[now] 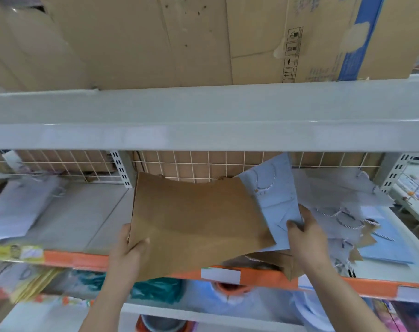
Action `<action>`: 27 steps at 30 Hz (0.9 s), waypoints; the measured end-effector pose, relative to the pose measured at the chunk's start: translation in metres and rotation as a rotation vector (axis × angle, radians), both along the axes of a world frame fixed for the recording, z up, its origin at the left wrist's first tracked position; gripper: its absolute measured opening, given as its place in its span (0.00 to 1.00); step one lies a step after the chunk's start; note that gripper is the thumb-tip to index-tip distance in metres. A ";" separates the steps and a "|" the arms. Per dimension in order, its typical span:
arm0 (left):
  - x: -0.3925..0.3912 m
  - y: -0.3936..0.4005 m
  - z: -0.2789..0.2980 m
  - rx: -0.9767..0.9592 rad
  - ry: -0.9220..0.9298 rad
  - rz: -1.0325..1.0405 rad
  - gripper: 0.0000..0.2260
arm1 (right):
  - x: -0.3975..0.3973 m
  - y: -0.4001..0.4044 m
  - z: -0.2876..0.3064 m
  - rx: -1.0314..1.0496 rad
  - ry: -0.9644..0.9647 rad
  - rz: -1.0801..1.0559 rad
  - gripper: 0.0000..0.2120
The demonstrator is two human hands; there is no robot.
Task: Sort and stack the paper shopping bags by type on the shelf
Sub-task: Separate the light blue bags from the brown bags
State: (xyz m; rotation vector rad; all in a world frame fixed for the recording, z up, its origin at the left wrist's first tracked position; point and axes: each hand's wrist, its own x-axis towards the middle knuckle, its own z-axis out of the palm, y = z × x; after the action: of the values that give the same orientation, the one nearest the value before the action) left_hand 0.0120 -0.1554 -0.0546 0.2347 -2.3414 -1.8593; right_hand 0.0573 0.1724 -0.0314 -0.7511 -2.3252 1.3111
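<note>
Both hands (218, 238) grip bags beside loose white bags (342, 212).

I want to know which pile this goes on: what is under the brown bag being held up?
Under the brown bag, at its right, more brown bags and a pale blue bag show. The shelf beneath its middle is covered.

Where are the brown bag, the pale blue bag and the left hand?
brown bag (194, 219), head view, middle of its face
pale blue bag (273, 190), head view, printed face
left hand (129, 248), head view, back of hand
</note>
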 end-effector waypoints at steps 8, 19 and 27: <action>-0.012 -0.060 0.010 0.273 0.129 0.060 0.14 | -0.003 -0.053 -0.001 -0.092 0.165 -0.065 0.20; -0.030 -0.235 0.000 0.313 0.092 0.084 0.13 | -0.022 -0.209 -0.025 -0.280 0.198 -0.064 0.17; -0.028 -0.343 -0.002 0.351 0.056 0.122 0.12 | -0.037 -0.302 -0.033 -0.355 0.169 -0.090 0.17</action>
State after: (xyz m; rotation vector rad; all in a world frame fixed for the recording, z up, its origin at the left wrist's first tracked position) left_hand -0.0164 -0.4986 -0.0562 0.3494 -1.9049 -2.1716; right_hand 0.0207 -0.1301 -0.0643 -0.8037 -1.9289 1.6987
